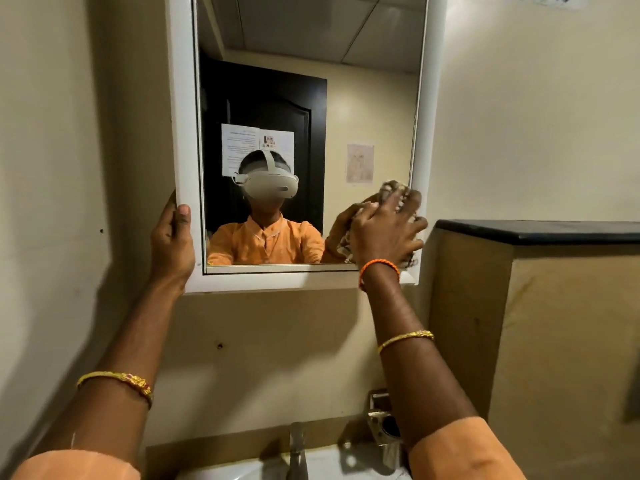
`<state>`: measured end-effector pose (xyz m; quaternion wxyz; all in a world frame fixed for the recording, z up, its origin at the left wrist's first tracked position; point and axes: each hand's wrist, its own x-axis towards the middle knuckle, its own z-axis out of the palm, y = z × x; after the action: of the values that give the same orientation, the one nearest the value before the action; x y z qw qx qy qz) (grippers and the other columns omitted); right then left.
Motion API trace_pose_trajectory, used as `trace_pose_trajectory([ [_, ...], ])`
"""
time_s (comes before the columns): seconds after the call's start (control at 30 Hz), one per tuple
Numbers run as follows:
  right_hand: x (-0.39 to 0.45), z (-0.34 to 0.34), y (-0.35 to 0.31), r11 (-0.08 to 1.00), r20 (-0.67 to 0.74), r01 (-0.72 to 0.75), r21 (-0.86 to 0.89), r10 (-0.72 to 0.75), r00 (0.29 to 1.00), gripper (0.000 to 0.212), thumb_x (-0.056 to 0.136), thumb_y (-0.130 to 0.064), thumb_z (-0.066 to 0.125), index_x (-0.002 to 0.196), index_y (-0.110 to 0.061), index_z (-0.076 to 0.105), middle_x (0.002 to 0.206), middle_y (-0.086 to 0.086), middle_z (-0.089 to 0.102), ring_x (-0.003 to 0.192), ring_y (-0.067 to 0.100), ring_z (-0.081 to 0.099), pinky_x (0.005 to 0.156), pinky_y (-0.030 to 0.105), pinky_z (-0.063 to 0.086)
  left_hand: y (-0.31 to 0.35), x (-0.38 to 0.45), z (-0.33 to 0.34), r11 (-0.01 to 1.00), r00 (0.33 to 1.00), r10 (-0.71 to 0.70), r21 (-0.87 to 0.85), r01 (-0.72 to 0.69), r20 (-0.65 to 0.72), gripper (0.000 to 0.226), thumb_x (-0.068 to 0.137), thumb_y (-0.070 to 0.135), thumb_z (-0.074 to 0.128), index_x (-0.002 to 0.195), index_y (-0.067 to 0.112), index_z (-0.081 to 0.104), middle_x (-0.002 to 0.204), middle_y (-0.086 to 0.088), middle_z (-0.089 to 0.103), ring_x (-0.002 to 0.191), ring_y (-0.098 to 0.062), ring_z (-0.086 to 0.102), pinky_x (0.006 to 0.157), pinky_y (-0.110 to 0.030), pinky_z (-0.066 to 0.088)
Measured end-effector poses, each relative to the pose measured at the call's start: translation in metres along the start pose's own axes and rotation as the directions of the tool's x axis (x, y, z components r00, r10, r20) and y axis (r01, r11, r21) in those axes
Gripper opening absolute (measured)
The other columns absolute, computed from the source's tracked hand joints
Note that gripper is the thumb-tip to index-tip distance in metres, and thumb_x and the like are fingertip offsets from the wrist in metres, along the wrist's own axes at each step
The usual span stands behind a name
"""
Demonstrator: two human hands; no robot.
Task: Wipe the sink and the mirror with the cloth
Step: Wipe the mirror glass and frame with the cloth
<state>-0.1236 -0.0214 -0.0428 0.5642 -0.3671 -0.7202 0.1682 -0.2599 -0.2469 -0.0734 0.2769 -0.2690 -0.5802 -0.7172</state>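
My right hand [384, 230] presses the cloth [393, 188] flat against the lower right corner of the mirror [363, 109], fingers spread wide over the bunched, patterned fabric, which shows above and below my palm. My left hand [172, 240] grips the white frame [183, 133] at its lower left corner: thumb on the front face, the other fingers wrapped behind the edge and hidden. The mirror hangs on a cream wall [69, 133] marked with a few small holes. Its glass reflects a dark door with two sheets of paper stuck to it, a panelled ceiling, and my own headset and orange top. Below, at the bottom edge of the view, the white sink [322, 469] sits directly under the mirror, with a metal tap [297, 448] rising at its centre and a metal holder [384, 427] fixed to the wall just right of the tap. To the right, a dark ledge [536, 232] caps a tan partition.
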Motion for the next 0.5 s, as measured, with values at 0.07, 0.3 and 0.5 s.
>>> trace_pose_trajectory([
  [0.07,0.004,-0.006,0.001,0.997,0.011,-0.076,0.031,0.076,0.997,0.056,0.092,-0.035,0.039,0.141,-0.009,0.033,0.146,0.011,0.025,0.118,0.040,0.036,0.088,0.050,0.040,-0.003,0.002,0.000,1.000,1.000,-0.013,0.012,0.013,0.004,0.041,0.098,0.038,0.037,0.134,0.024,0.048,0.129,-0.021,0.057,0.119,-0.044,0.052,0.104,-0.054,0.042],
  [0.3,-0.020,-0.012,0.004,0.957,0.218,-0.290,-0.007,0.285,0.933,0.049,0.094,-0.036,0.033,0.115,0.000,0.059,0.123,0.021,0.045,0.104,0.036,0.052,0.070,0.033,0.036,-0.007,0.003,-0.003,0.999,0.999,-0.006,-0.039,0.007,0.032,0.042,0.093,0.045,0.041,0.130,0.028,0.051,0.127,-0.032,0.054,0.116,-0.054,0.049,0.102,-0.064,0.038],
  [0.5,-0.014,-0.024,0.004,0.979,0.401,-0.164,-0.122,0.200,0.894,0.048,0.094,-0.039,0.035,0.121,-0.007,0.057,0.126,0.020,0.050,0.117,0.035,0.044,0.079,0.035,0.045,-0.008,0.003,-0.005,0.999,0.998,-0.030,-0.037,0.032,0.057,0.039,0.095,0.040,0.039,0.130,0.026,0.051,0.127,-0.033,0.052,0.116,-0.055,0.048,0.101,-0.065,0.038],
])
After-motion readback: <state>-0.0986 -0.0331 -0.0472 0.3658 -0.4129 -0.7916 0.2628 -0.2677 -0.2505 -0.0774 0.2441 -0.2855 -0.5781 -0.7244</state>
